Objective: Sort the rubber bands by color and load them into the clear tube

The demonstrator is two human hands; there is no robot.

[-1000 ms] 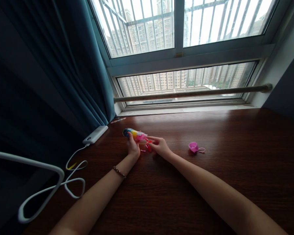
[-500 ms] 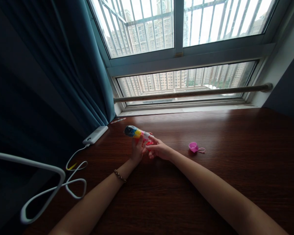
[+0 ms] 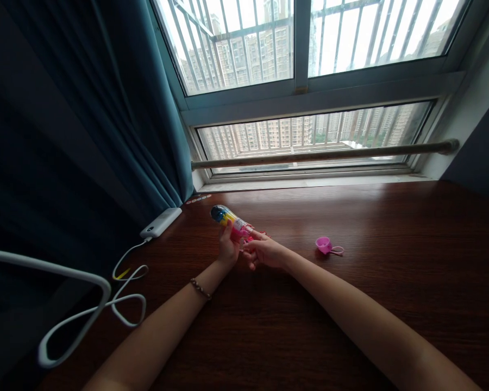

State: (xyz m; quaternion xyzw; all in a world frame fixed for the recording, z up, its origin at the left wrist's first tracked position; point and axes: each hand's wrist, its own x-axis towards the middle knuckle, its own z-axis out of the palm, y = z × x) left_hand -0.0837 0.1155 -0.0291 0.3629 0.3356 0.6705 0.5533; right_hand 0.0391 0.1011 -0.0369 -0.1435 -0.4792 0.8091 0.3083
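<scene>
A clear bottle-shaped container (image 3: 230, 218) with black, blue, yellow and pink contents lies tilted across my left hand (image 3: 228, 246), whose fingers are wrapped round it. My right hand (image 3: 264, 252) is at the container's lower right end, its fingers bent against the pink part there. Whatever lies between those fingertips is too small to make out. To the right, a pink cup-shaped cap (image 3: 323, 245) with a loop rests on the dark wooden table (image 3: 375, 304), apart from both hands.
A white power bank (image 3: 161, 223) lies at the back left by the blue curtain (image 3: 146, 136). Its white cable (image 3: 124, 297) loops along the left side. A rail (image 3: 330, 155) crosses the barred window behind the table.
The container has turned slightly, and its pink end now shows more beside my right fingers. The whole view has shifted a little.
</scene>
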